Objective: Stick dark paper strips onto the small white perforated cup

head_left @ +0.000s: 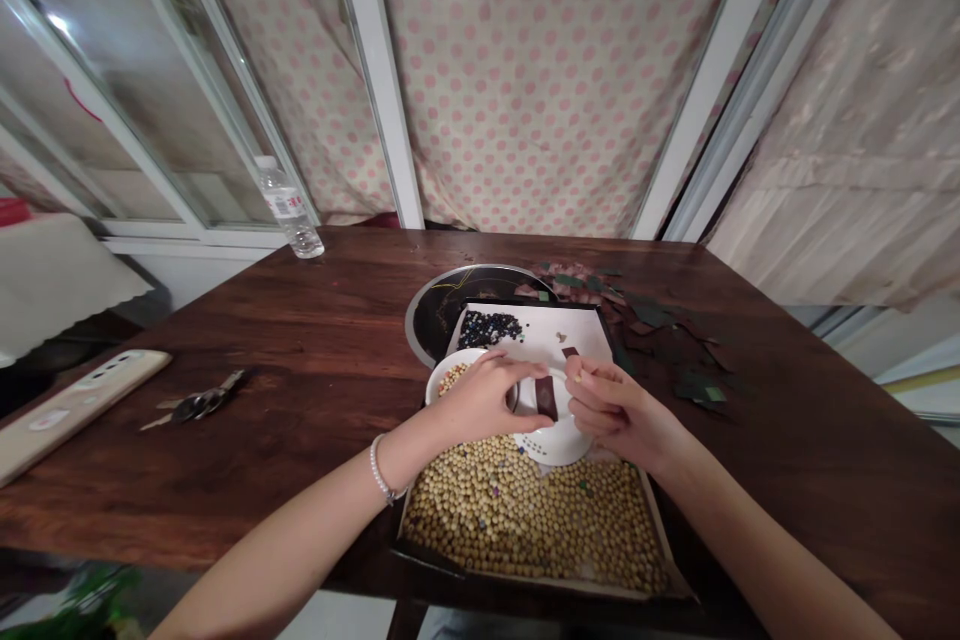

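My left hand (pixel 487 395), a beaded bracelet at its wrist, reaches over the white dishes with thumb and fingers apart. Between its thumb and fingertips shows a dark maroon strip (pixel 545 398) in a white dish (pixel 559 445). At that dish's right side, my right hand (pixel 619 410) is closed in a pinch; what its fingertips hold is too small to name. Just above them is a small maroon piece (pixel 571 354). Partly under my left hand stands a white bowl (pixel 439 375) with light beads. Many tan beads (pixel 525 520) fill the near part of the shallow box (pixel 555 320).
Dark beads (pixel 489 328) lie in the box's far left corner. Behind it is a round dark plate (pixel 427 315); maroon and green scraps (pixel 652 310) are scattered to the right. A water bottle (pixel 292 215), keys (pixel 196 405) and a power strip (pixel 75 410) are on the left.
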{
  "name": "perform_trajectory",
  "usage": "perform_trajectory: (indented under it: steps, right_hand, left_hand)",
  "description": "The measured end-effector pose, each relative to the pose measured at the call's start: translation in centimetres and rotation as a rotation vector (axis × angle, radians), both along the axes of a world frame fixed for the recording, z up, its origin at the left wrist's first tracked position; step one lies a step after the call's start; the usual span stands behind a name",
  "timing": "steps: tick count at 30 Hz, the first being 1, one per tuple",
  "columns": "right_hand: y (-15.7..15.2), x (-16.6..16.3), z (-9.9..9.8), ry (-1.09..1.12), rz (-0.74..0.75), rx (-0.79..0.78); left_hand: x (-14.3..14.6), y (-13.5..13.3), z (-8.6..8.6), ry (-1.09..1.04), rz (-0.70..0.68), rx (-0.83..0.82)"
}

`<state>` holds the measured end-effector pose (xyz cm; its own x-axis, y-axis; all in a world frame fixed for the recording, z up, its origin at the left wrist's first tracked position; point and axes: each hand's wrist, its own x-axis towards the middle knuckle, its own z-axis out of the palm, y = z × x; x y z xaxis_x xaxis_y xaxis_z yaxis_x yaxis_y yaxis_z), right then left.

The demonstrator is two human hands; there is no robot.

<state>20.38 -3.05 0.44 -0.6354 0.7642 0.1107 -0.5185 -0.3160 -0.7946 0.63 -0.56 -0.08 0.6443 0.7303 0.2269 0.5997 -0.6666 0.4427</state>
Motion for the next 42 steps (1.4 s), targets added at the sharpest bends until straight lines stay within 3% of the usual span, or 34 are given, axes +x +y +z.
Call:
perform_trajectory:
  steps: [8, 13, 16, 19, 23, 27, 34, 38, 42]
  right_hand:
    - [0.0, 0.0, 0.2, -0.033, -0.014, -0.025]
    - [-0.1, -0.1, 0.1, -0.163, -0.098, 0.046]
    - [-0.2, -0.5, -0.3, -0.386, -0.263, 0.222]
    - [-0.1, -1.3, -0.9, -0.681, -0.438, 0.504]
    - [0.6, -2.6, -1.0, -1.051, -0.519, 0.891]
    - [1.4, -3.5, -0.8, -1.205, -0.508, 1.06]
    - [1.2, -1.0, -0.5, -1.036, -0.481, 0.895]
    - [0.3, 1.0, 1.0, -1.015, -0.283, 0.883]
    - [-1.1, 0.3, 1.4, -1.171, -0.121, 1.038]
  left_hand:
    - [0.0, 0.0, 0.0, -0.014, -0.016, 0.003]
    - [0.0, 0.0, 0.0, -0.029, -0.01, -0.002]
    - [0.0, -0.1, 0.1, -0.032, -0.018, -0.017]
    - [0.1, 0.0, 0.1, -0.056, -0.033, -0.038]
    - [0.1, 0.3, 0.0, -0.095, -0.072, -0.06]
    - [-0.1, 0.6, 0.0, -0.132, -0.08, -0.069]
    - [-0.1, 0.5, -0.1, -0.122, -0.087, -0.081]
    - [-0.1, 0.4, -0.3, -0.159, -0.05, -0.07]
    - [-0.2, 0.5, -0.4, -0.145, -0.049, -0.069]
